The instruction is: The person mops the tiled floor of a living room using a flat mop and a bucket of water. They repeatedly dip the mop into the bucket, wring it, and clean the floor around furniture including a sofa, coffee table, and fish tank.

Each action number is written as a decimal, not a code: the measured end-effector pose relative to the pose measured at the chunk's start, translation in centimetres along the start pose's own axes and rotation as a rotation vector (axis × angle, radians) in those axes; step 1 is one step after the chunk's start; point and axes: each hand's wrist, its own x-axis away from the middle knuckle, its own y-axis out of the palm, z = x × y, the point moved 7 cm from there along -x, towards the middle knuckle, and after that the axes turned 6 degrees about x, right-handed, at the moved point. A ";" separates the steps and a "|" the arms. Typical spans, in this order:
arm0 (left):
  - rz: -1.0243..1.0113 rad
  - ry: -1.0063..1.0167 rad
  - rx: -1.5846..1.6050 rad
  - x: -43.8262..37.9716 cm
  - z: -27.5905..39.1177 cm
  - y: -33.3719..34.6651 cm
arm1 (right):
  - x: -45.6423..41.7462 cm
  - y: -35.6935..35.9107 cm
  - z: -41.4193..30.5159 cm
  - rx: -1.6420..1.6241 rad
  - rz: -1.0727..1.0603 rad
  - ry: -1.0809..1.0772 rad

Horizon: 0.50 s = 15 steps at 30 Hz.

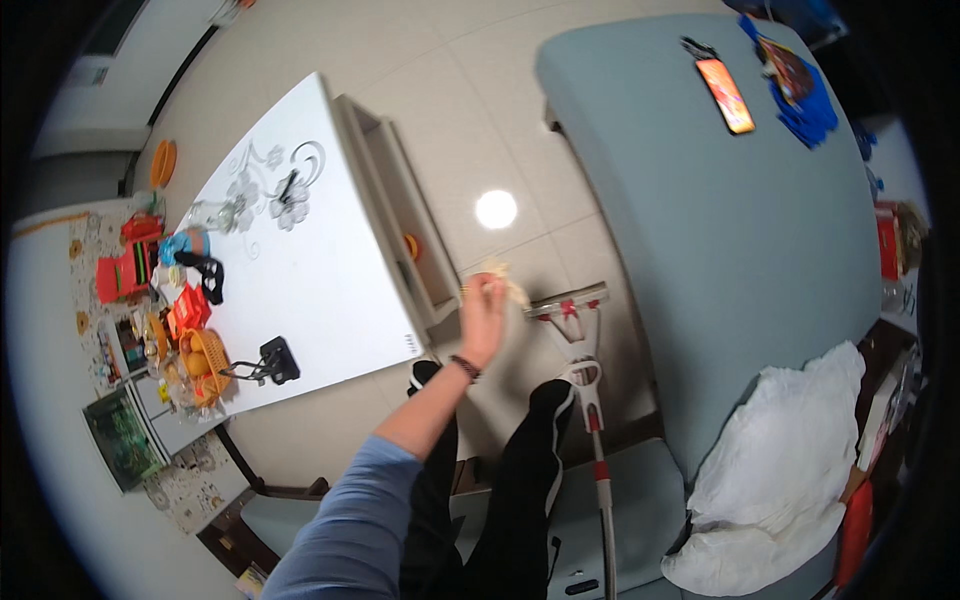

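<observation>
My left hand point(484, 315), with a dark beaded bracelet at the wrist, reaches over the floor beside the drawer. Pinched in its fingers is a pale yellow crumpled piece point(510, 289), cloth or paper; blur hides which. Just right of it lies the head of a sponge mop point(570, 301), with red clips and a white forked frame. The mop's pole point(604, 502) runs back past my right leg and across the grey-blue seat. The piece's edge comes close to the mop head; whether they touch I cannot tell. My right hand is out of view.
Left stands a white table point(322, 300) with an open drawer point(416, 225), a black stand point(280, 360) and an orange fruit basket point(217, 356). A grey-blue upholstered couch point(750, 225) at right bears a lit phone point(725, 96), a blue bag point(806, 97) and white fabric point(780, 465).
</observation>
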 end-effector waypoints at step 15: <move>0.514 -0.033 -0.725 -17.2 -14.0 -42.7 | 10.8 5.6 -7.4 0.255 0.074 -0.001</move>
